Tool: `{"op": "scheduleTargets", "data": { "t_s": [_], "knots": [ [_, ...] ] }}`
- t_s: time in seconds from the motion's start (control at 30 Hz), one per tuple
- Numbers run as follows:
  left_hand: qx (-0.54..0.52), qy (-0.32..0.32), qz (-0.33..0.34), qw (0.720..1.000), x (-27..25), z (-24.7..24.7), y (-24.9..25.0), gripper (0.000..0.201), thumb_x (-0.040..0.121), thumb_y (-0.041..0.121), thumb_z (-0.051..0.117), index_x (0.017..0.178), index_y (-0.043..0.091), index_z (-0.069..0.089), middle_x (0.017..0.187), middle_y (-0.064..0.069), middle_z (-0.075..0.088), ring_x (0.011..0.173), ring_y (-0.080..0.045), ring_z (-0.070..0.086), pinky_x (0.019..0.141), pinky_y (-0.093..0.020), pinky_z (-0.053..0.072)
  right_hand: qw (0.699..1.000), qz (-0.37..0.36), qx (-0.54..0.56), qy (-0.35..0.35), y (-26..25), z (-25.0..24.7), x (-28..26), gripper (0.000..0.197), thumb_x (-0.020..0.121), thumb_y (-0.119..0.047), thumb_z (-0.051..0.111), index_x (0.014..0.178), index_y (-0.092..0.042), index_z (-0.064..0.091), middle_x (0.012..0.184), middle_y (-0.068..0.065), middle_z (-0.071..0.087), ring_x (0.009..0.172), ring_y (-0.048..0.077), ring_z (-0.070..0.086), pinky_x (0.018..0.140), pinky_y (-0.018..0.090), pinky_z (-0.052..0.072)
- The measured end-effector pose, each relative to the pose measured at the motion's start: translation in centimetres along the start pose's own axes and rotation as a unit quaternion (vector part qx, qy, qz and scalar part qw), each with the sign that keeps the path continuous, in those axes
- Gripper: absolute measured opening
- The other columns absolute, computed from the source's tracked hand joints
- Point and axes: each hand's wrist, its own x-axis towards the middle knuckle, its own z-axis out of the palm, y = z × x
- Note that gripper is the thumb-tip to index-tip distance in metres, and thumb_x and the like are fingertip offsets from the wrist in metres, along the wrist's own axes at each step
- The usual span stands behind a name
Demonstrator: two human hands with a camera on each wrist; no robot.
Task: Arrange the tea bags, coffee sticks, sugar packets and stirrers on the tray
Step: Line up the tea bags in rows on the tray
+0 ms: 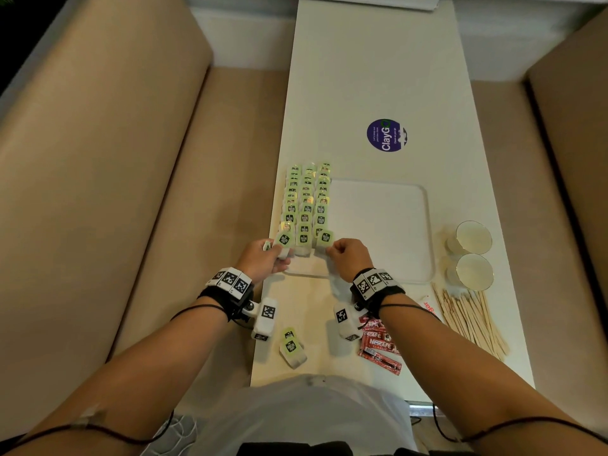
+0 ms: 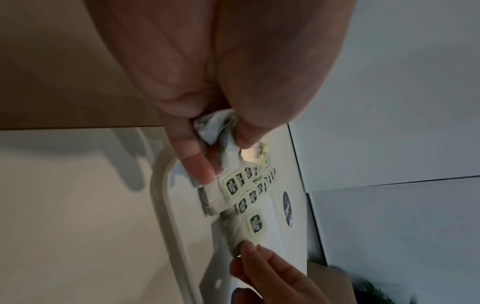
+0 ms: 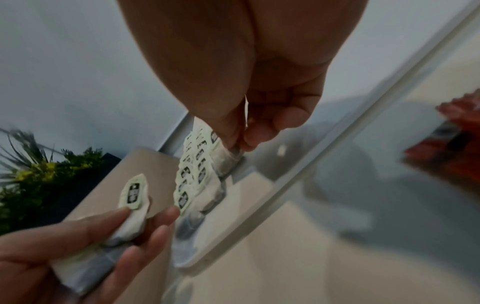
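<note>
Two spare tea bags (image 1: 292,347) lie at six o'clock; bags are pinched by left hand (image 1: 263,260) and right hand (image 1: 348,258); overlapped rows (image 1: 306,205) could be knocked askew.

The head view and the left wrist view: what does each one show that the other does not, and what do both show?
Only the head view shows the wooden stirrers, the red coffee sticks, two glasses and two loose tea bags on the table near the person.

Only the left wrist view shows the crumpled tea bag pinched under the left hand.

Both show the tray, the rows of tea bags on it, the purple sticker and the right hand pinching a tea bag.
</note>
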Motion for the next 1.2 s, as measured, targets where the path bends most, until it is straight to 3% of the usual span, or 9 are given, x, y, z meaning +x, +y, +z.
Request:
{"op": "scheduleTargets", "data": {
  "t_s": [0.13,0.27,0.4,0.53,0.67,0.77,0.93,1.03,1.2],
  "knots": [
    [0.024,-0.007,-0.013,1.0,0.1,0.1,-0.4,0.017,0.102,0.013,0.051,0.107,0.004,0.065,0.105,-0.013,0.075,0.085,-0.023,0.071,0.076,-0.034,0.061,0.997,0.02,-0.067,-0.041,0.2,-0.1,0.0,0.033,0.094,-0.021,0.062,0.066,-0.005,0.067,0.063,0.008,0.063,0.055,0.017,0.052,0.056,0.026,0.046],
    [0.032,0.0,-0.024,0.999,0.2,0.4,-0.5,0.019,0.103,0.009,0.05,0.09,0.01,0.063,0.103,-0.019,0.07,0.085,-0.025,0.068,0.081,-0.034,0.061,0.996,0.028,-0.08,-0.031,-0.7,0.1,0.3,0.041,0.092,-0.02,0.064,0.052,-0.014,0.055,0.053,0.001,0.052,0.048,0.016,0.045,0.048,0.023,0.04],
    [0.051,0.007,-0.022,0.998,0.3,0.6,-0.2,0.018,0.102,0.007,0.05,0.09,0.007,0.063,0.098,-0.016,0.068,0.085,-0.025,0.068,0.082,-0.035,0.061,0.995,0.051,-0.087,-0.018,-1.7,0.5,0.5,0.045,0.09,-0.02,0.064,0.048,-0.018,0.047,0.052,-0.001,0.049,0.047,0.017,0.043,0.045,0.022,0.036],
    [0.066,0.006,-0.016,0.998,0.7,0.5,0.1,0.016,0.101,0.006,0.05,0.094,0.003,0.064,0.098,-0.018,0.066,0.082,-0.025,0.067,0.086,-0.039,0.059,0.994,0.06,-0.093,-0.009,-2.2,0.7,0.5,0.038,0.091,-0.021,0.063,0.055,-0.015,0.053,0.058,0.002,0.054,0.05,0.018,0.048,0.047,0.024,0.04],
    [0.066,0.009,-0.007,0.998,0.5,0.4,0.4,0.015,0.1,0.005,0.053,0.1,-0.003,0.065,0.097,-0.019,0.067,0.084,-0.027,0.066,0.092,-0.045,0.057,0.996,0.058,-0.067,0.001,-2.6,0.3,-0.1,0.013,0.089,-0.024,0.065,0.082,-0.014,0.06,0.078,-0.001,0.059,0.074,0.019,0.057,0.067,0.038,0.053],
    [0.052,0.009,-0.001,0.999,0.3,0.3,0.5,0.014,0.099,0.009,0.056,0.093,0.002,0.067,0.095,-0.016,0.069,0.081,-0.024,0.069,0.087,-0.04,0.06,0.999,0.027,-0.03,0.022,-2.4,0.2,-0.5,0.018,0.092,-0.031,0.063,0.103,-0.018,0.058,0.095,-0.004,0.059,0.089,0.018,0.058,0.075,0.031,0.046],
    [0.036,0.004,0.012,0.999,-0.2,0.6,0.8,0.013,0.099,0.013,0.06,0.109,0.006,0.064,0.103,-0.018,0.071,0.077,-0.019,0.073,0.065,-0.025,0.059,0.994,-0.094,0.002,-0.064,-3.7,1.0,-1.3,0.027,0.1,-0.037,0.057,0.091,-0.017,0.073,0.081,0.001,0.07,0.073,0.018,0.063,0.073,0.036,0.054],
    [0.028,-0.002,0.022,0.999,-0.7,0.9,1.1,0.005,0.098,0.013,0.063,0.102,0.013,0.061,0.1,-0.017,0.071,0.08,-0.022,0.073,0.067,-0.027,0.06,0.988,-0.114,-0.004,-0.104,-4.4,1.5,-1.7,0.031,0.101,-0.035,0.057,0.082,-0.012,0.068,0.078,0.011,0.07,0.066,0.022,0.062,0.073,0.039,0.054],
    [0.047,-0.009,0.028,0.998,-0.9,0.6,1.2,0.008,0.097,0.02,0.066,0.099,0.013,0.065,0.097,-0.014,0.073,0.083,-0.021,0.071,0.078,-0.034,0.06,0.988,-0.126,0.0,-0.083,-4.8,1.8,-2.0,0.028,0.101,-0.028,0.057,0.075,-0.016,0.058,0.074,0.01,0.066,0.067,0.025,0.063,0.07,0.037,0.051]
  ]
}}
